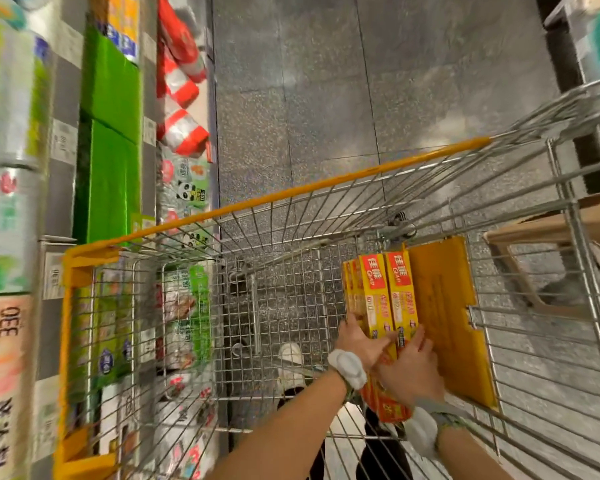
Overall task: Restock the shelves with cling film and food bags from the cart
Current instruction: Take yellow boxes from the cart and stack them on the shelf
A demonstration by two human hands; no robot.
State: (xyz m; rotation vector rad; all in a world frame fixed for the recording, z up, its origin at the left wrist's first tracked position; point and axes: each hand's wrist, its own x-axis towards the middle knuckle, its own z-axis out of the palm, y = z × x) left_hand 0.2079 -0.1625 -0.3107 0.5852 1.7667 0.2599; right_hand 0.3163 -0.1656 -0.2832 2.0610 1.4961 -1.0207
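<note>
Two cling film boxes (378, 292) show me their red labels plainly. They stand on end inside the cart (291, 194), against its right wall. To the left of these two I see the thin edges of more yellow boxes of the same kind, perhaps two, but I cannot count them surely. One yellow cardboard sheet (444, 317) leans just beside the boxes, between them and the cart's right wall.

Both my hands are inside the cart, on the boxes. My left hand (357, 339) holds the bundle from its left side: the fingers are bent around the outer edge and the thumb lies across the yellow front. My right hand (413, 365) grips the right box, with its fingers (420, 336) curled over the edge next to the cardboard sheet. The thumb of this hand is hidden. I wear two white wrist bands (349, 368), one on each arm.

My hands cover the middle of the boxes, and their lower ends come out again under my wrists.

Left of the cart stand the shelves (63, 188), full of green and white packs, but they are blurred and I cannot read them well. One brown cardboard box (548, 226) lies outside the cart on its right, partly cut off. One white shoe (291, 358) shows through the cart's wire floor.
</note>
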